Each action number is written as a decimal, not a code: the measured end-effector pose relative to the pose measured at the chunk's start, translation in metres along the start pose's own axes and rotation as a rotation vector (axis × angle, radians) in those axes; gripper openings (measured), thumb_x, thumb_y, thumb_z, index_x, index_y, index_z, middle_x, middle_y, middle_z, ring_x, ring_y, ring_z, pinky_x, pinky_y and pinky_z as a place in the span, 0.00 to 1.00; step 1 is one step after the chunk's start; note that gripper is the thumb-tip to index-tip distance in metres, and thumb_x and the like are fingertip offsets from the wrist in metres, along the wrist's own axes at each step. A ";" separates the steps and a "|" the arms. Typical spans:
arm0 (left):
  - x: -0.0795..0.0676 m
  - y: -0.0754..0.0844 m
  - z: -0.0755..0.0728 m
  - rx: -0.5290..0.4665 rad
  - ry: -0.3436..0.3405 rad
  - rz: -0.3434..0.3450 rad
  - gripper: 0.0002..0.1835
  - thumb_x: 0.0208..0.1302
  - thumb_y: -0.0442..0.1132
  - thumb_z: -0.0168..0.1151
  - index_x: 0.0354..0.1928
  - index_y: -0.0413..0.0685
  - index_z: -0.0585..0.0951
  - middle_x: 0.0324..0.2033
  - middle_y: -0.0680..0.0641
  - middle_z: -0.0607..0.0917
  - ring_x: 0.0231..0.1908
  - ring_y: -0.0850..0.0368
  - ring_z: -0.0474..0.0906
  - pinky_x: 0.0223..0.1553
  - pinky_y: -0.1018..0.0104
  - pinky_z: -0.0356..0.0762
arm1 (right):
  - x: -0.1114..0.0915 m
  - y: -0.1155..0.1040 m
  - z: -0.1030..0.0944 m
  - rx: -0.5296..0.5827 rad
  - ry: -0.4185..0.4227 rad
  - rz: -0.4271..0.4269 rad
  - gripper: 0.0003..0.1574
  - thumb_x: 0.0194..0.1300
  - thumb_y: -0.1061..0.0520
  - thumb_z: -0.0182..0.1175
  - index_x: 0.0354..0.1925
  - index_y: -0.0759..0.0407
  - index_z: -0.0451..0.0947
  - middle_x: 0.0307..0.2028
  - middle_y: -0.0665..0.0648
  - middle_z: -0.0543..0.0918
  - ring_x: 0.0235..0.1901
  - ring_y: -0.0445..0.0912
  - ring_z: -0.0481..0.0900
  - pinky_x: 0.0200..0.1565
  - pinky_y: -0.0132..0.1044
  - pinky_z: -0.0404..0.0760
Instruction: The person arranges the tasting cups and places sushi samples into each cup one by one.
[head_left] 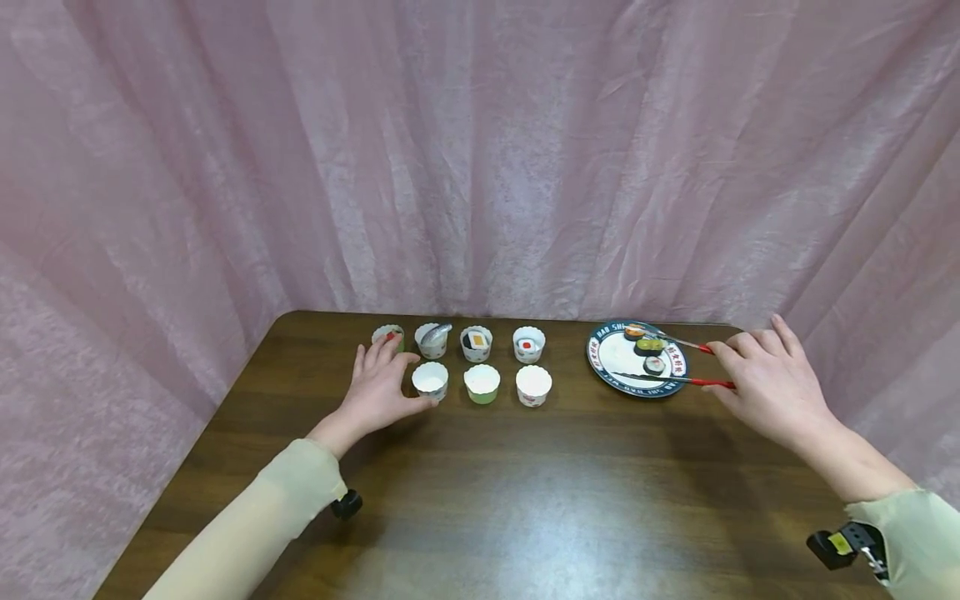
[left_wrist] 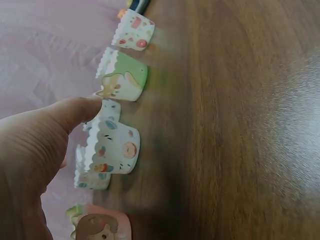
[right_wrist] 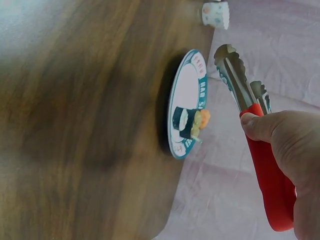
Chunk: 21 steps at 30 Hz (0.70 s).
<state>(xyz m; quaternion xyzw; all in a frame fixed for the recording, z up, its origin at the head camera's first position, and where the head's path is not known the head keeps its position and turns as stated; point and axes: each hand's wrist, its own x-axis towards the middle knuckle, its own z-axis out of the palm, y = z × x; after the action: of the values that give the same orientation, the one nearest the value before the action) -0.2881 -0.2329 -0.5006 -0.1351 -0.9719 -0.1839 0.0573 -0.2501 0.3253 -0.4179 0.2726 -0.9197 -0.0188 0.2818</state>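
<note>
My left hand (head_left: 380,392) is spread beside the front-left paper cup (head_left: 430,381), thumb near its front side and other fingers reaching over the back-left cup (head_left: 388,331). In the left wrist view, the extended thumb is close to the rim of a white patterned cup (left_wrist: 117,147). My right hand (head_left: 776,387) holds red-handled metal tongs (right_wrist: 265,170), their two arms apart over a round plate (head_left: 600,367). On the plate lie toy-like sushi pieces: an orange-topped one (head_left: 634,332), a green-topped one (head_left: 649,346) and a white roll (head_left: 654,365).
Other back-row cups hold a silvery-topped piece (head_left: 437,335), a yellow-and-black piece (head_left: 477,340) and a red-centred roll (head_left: 527,344). A green cup (head_left: 482,396) and a white cup (head_left: 533,398) complete the front row. Pink curtain (head_left: 480,167) hangs behind the brown table (head_left: 510,492).
</note>
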 end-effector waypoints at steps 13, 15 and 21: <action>0.014 -0.006 0.013 0.060 0.002 -0.019 0.46 0.48 0.70 0.75 0.60 0.44 0.79 0.78 0.33 0.52 0.78 0.34 0.38 0.72 0.32 0.28 | -0.017 0.014 0.004 -0.027 -0.096 0.085 0.39 0.40 0.50 0.82 0.48 0.68 0.83 0.40 0.65 0.82 0.50 0.68 0.73 0.73 0.65 0.44; 0.015 -0.007 0.014 0.056 0.007 -0.014 0.45 0.47 0.69 0.76 0.59 0.44 0.80 0.78 0.32 0.52 0.77 0.33 0.39 0.72 0.31 0.28 | -0.020 0.017 0.004 -0.036 -0.119 0.100 0.38 0.39 0.49 0.82 0.47 0.68 0.83 0.38 0.65 0.82 0.49 0.69 0.73 0.72 0.67 0.45; 0.016 -0.009 0.018 0.055 0.012 -0.016 0.42 0.47 0.69 0.76 0.56 0.45 0.81 0.78 0.33 0.53 0.77 0.33 0.39 0.72 0.32 0.27 | -0.027 0.027 0.006 -0.047 -0.172 0.134 0.33 0.41 0.48 0.82 0.42 0.66 0.84 0.36 0.63 0.81 0.48 0.69 0.73 0.70 0.70 0.47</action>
<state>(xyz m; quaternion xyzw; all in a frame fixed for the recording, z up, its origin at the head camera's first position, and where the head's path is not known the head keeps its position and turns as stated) -0.3072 -0.2302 -0.5180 -0.1248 -0.9773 -0.1583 0.0653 -0.2481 0.3617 -0.4310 0.2011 -0.9560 -0.0448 0.2086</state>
